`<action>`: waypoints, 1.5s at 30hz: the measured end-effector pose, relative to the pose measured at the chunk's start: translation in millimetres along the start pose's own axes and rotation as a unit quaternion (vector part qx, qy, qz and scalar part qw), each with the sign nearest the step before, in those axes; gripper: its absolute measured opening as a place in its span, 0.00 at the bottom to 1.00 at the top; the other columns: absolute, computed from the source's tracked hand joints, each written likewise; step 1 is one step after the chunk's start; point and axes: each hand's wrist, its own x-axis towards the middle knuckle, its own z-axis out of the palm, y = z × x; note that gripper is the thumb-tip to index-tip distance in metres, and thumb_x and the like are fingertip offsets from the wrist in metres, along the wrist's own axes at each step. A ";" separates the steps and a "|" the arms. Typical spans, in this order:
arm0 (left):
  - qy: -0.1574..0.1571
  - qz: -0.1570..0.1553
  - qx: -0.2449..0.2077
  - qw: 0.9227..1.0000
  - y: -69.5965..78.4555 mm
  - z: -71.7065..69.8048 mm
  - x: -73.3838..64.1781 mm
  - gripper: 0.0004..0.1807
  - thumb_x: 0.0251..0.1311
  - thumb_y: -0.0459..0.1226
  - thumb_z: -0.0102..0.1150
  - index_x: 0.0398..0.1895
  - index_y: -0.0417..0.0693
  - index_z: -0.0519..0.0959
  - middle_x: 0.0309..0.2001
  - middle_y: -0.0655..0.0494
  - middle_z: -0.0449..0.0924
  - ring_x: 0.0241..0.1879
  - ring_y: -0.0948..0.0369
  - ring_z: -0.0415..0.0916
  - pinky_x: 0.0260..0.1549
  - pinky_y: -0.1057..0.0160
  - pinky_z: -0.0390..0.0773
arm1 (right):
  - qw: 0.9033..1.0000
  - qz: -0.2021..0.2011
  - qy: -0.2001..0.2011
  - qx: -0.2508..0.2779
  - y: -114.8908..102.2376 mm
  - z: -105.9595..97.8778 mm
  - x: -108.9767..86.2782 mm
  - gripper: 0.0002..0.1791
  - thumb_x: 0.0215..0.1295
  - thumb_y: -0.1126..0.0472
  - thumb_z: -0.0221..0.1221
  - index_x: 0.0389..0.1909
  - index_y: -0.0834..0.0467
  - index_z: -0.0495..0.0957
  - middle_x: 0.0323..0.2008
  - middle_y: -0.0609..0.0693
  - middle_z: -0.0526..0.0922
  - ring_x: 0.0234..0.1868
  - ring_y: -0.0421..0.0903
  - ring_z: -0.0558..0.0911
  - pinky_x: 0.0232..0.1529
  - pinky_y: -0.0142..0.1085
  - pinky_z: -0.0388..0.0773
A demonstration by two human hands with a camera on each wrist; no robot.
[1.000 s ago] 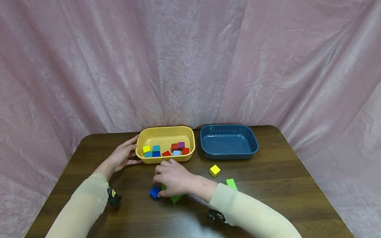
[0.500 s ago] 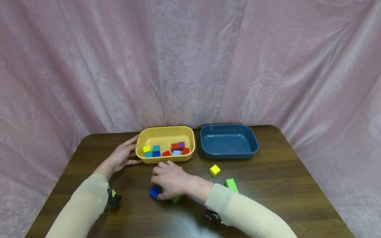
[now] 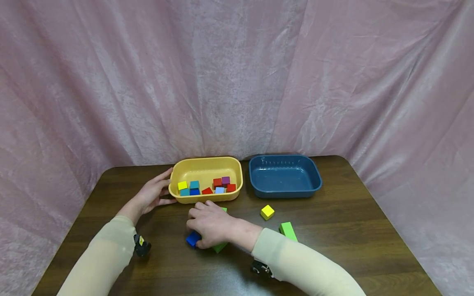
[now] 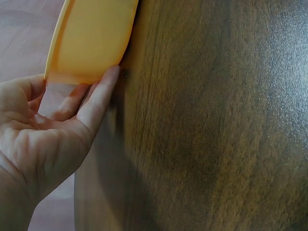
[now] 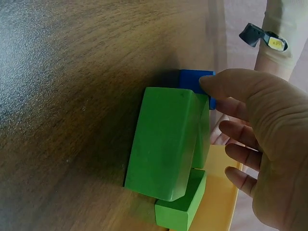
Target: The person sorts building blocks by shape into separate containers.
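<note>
In the head view my left hand touches the left end of a yellow tray, its fingers spread and fairly straight. The left wrist view has those fingertips against the tray's end wall. My right hand is low over the table in front of the tray. Its thumb and index finger pinch a blue cube in the right wrist view, the other fingers loosely bent. Beside the cube stand several green blocks, among them a large one and a lower one; the hand partly hides them from above.
Several coloured cubes, including a purple one, lie inside the yellow tray. A dark blue tray stands to its right. On the table are a yellow cube and a green block near the right forearm. A pink curtain hangs behind.
My right hand has shifted slightly left and toward me beside the blue cube, uncovering more green at its far side. My left hand and both trays have stayed put.
</note>
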 end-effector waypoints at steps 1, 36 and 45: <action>0.001 0.000 0.000 1.000 0.0 -0.1 0.0 0.33 0.82 0.42 0.40 0.84 0.69 0.44 0.79 0.40 0.51 0.60 0.49 0.74 0.55 0.40 0.79 | 1.000 0.000 -0.001 0.000 -0.3 0.1 0.1 0.21 0.59 0.34 0.68 0.51 0.34 0.83 0.49 0.37 0.75 0.50 0.40 0.67 0.49 0.34 0.66; 0.000 -0.003 -0.010 1.000 3.3 2.2 -3.9 0.33 0.82 0.42 0.40 0.84 0.68 0.43 0.79 0.41 0.51 0.65 0.46 0.70 0.56 0.40 0.78 | 0.999 -0.020 0.019 0.020 -1.7 -9.4 1.5 0.15 0.59 0.34 0.68 0.44 0.34 0.85 0.48 0.35 0.74 0.51 0.38 0.67 0.49 0.32 0.66; -0.002 -0.004 -0.009 1.000 3.3 0.6 -3.6 0.34 0.82 0.41 0.39 0.84 0.67 0.43 0.79 0.40 0.50 0.61 0.50 0.74 0.56 0.39 0.77 | 0.998 -0.021 0.055 0.013 -1.5 -25.0 -4.5 0.15 0.58 0.34 0.68 0.42 0.35 0.84 0.48 0.36 0.75 0.51 0.38 0.67 0.48 0.31 0.64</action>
